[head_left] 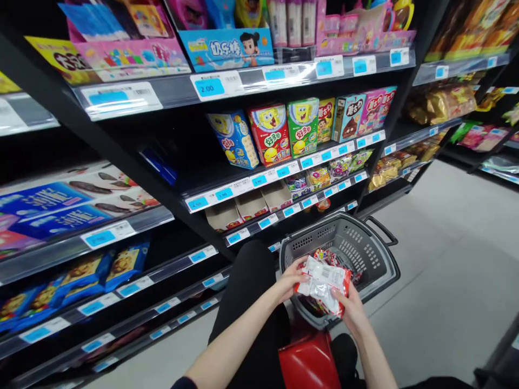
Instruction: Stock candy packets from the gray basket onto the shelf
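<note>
I am gripping a red-and-white snack packet (323,283) between my left hand (291,281) and right hand (352,309), both clamped on it, over the grey basket (381,270). A shelf tag (210,86) is reading "2.00"; the packet's print is too blurred to read.

A snack packet (323,283), white and silvery with red edges and crinkled foil, was held over the near rim of a grey plastic basket (377,265). The left hand (288,281) gripped its left end, fingers curled round the top corner; the right hand (349,308) clasped its lower right corner. The packet lay tilted, its face turned upward. Beneath it, inside the basket, more red-and-white packets (324,255) lay heaped against the perforated wall.
</note>
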Demonstrator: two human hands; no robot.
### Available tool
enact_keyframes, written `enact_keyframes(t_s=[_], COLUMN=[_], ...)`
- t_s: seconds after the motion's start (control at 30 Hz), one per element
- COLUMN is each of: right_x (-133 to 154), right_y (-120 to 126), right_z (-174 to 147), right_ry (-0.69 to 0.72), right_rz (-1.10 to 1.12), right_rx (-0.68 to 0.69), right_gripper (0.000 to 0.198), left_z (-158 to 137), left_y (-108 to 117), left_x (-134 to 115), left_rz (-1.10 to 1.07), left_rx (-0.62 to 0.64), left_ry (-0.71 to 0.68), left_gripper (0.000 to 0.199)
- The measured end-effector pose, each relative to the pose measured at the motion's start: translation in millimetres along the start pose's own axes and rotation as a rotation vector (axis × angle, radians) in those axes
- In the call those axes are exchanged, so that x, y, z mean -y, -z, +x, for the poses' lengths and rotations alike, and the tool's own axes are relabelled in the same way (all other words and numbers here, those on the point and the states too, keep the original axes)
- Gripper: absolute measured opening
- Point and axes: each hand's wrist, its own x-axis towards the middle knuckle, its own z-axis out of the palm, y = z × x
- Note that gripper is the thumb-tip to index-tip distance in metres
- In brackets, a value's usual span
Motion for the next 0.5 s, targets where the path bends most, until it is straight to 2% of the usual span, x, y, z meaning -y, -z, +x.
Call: enact_keyframes(t_s=[0.13,0.27,0.4,0.5], right_x=[-5,-8,-17,-20], right_y=[3,1,-8,-9], right_z=[3,2,1,-1], right_ry=[-0.009,-0.044,-0.022,-0.045], right_rz=[-0.039,0.007,0.109,0.129], right_rx=[-0.002,-0.040,-0.136,-0.142], right_gripper=[0.040,0.034,0.034,0.034], left_z=[3,2,3,3], left_y=[6,4,-2,-3], left_x=[5,7,6,3], left_rz=[0.008,0.004,-0.075,-0.126], left_rx=[-0.071,-0.064,-0.185,-0.245], left_ry=[-0.003,-0.051,-0.042,-0.032], left_gripper=[0.036,0.034,0.026,0.022])
